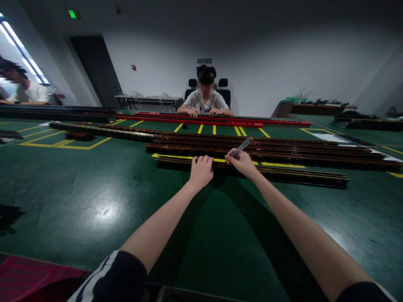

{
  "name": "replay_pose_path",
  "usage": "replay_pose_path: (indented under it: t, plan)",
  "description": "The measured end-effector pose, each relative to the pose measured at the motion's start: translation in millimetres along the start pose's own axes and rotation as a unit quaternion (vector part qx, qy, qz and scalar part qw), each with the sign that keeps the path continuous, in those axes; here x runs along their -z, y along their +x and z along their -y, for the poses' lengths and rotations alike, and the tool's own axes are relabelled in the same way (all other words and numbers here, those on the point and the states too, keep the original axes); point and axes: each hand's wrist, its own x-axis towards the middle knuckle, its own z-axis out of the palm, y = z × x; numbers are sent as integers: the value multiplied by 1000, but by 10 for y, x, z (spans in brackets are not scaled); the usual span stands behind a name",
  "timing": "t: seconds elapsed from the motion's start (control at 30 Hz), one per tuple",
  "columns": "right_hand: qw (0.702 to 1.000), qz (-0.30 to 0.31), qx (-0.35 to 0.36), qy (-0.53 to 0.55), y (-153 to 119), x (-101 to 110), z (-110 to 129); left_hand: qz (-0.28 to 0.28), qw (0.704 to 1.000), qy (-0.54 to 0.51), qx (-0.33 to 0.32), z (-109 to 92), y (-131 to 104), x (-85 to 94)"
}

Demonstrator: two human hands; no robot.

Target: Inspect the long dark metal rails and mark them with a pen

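A bundle of long, dark, narrow strips [302, 176] lies across the green table in front of me. My left hand [201, 171] rests over it left of centre, its bent fingers hooked on the top and the thumb hidden. In my right hand [242, 162] is a pen [244, 145] with a clear barrel, pinched like a writing tool. It slants up to the right, its lower end pointing down at the bundle between my hands. Whether the tip touches a strip is too small to tell. Just behind lies a wider stack of similar dark strips [283, 152].
Yellow tape lines [90, 147] mark the green table [94, 201]. Red slotted rails [229, 123] lie at the far side, where a seated person [206, 98] has both hands on them. Another person [30, 92] sits at far left. More dark lengths [56, 113] lie on the left.
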Motion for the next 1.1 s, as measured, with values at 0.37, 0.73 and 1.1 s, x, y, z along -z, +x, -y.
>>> replay_pose_path:
  t: [0.37, 0.73, 1.1]
  plan:
    - [1000, -11, -20, -9, 6, 17, 31, 1, 1000, -13, -5, 12, 4, -14]
    - [999, -30, -15, -40, -13, 49, 29, 16, 999, -28, -3, 15, 10, -8]
    - [998, -21, 2, -57, -9, 29, 24, 12, 999, -31, -1, 24, 7, -8]
